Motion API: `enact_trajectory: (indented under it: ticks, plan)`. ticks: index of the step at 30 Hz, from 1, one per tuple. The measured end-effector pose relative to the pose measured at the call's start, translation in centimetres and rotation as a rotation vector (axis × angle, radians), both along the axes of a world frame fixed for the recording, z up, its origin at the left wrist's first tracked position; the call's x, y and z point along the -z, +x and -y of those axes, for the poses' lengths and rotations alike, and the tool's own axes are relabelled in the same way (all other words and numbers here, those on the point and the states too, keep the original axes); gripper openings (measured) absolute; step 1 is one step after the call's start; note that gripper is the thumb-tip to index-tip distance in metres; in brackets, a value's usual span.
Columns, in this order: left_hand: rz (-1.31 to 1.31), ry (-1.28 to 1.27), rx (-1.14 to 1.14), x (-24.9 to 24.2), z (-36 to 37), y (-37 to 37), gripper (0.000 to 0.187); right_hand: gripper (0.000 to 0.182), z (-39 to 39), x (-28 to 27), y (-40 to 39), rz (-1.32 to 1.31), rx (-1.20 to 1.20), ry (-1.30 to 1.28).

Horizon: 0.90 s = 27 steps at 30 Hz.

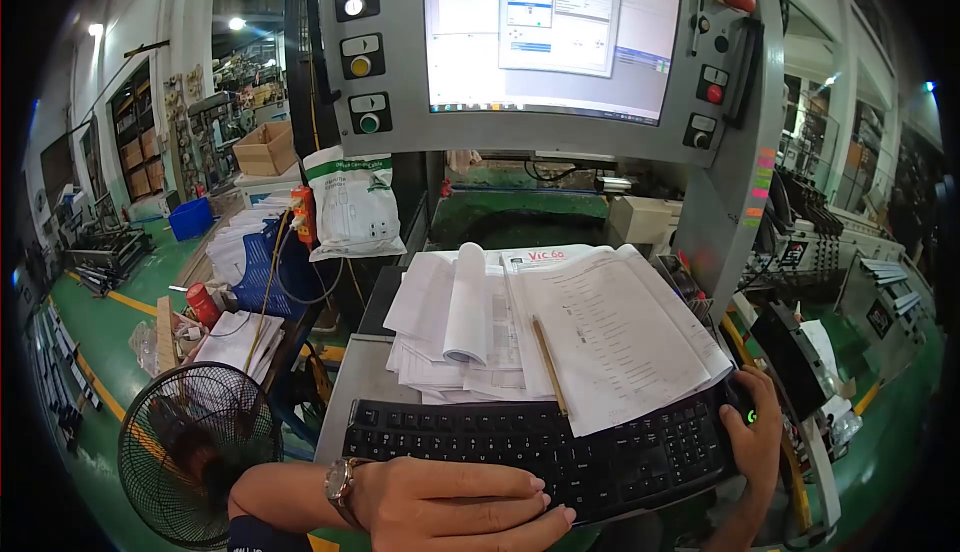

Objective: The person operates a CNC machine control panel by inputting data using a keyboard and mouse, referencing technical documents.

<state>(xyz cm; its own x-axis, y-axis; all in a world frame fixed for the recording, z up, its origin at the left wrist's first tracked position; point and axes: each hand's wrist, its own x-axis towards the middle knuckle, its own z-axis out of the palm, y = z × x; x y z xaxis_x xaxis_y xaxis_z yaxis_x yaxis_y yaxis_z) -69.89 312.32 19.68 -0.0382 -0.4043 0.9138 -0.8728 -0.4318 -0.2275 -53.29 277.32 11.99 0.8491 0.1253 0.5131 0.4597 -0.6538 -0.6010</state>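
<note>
Black keyboard [540, 442] under the left hand [450, 502]: wide, slightly curved, full number pad at the far end, lying across the front edge of the grey desk [350, 382]. Left hand flat and relaxed on the near edge, fingers stretched toward the right, gripping nothing; a wristwatch [340, 480] just behind it. Right hand [755, 427] past the keyboard's far end, curled over a black mouse [742, 410] with a small green light.

Likely trouble: loose papers [600, 342] just beyond the left fingertips, already draped over the upper key rows, with a pencil [549, 364] resting on them. A nudge from either hand could slide sheets further over the keys, press a wrong key beneath them, or roll the pencil off toward the wrist.

Further up from both hands, a monitor [550, 32] with an open dialog window, flanked by coloured buttons [360, 57]. Off to the left of the left forearm, a floor fan [195, 447].
</note>
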Motion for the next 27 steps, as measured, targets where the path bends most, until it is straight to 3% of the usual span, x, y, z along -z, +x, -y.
enact_trajectory:
  ticks: [8, 15, 18, 23, 27]
  plan:
    - [-0.050, 0.104, 0.022, -0.2, -1.0, -0.5, 0.028, 0.053, -0.5, -0.4, -0.3, -0.014, -0.019, 0.015]
    - [0.106, 0.065, 0.039, 0.7, -0.9, 0.6, 0.030, 0.051, -0.3, -0.2, -0.2, -0.012, -0.069, 0.005]
    - [0.055, 0.215, 0.052, -0.9, -1.9, 0.1, 0.030, 0.050, -0.4, -0.3, -0.3, -0.014, -0.070, 0.009]
    - [0.103, 0.065, 0.049, 0.6, -0.9, 0.4, 0.030, 0.050, -0.3, -0.2, -0.3, -0.006, -0.077, 0.014]
    - [0.140, 0.097, 0.056, 0.6, -1.3, 0.7, 0.030, 0.050, -0.4, -0.3, -0.3, -0.006, -0.071, 0.018]
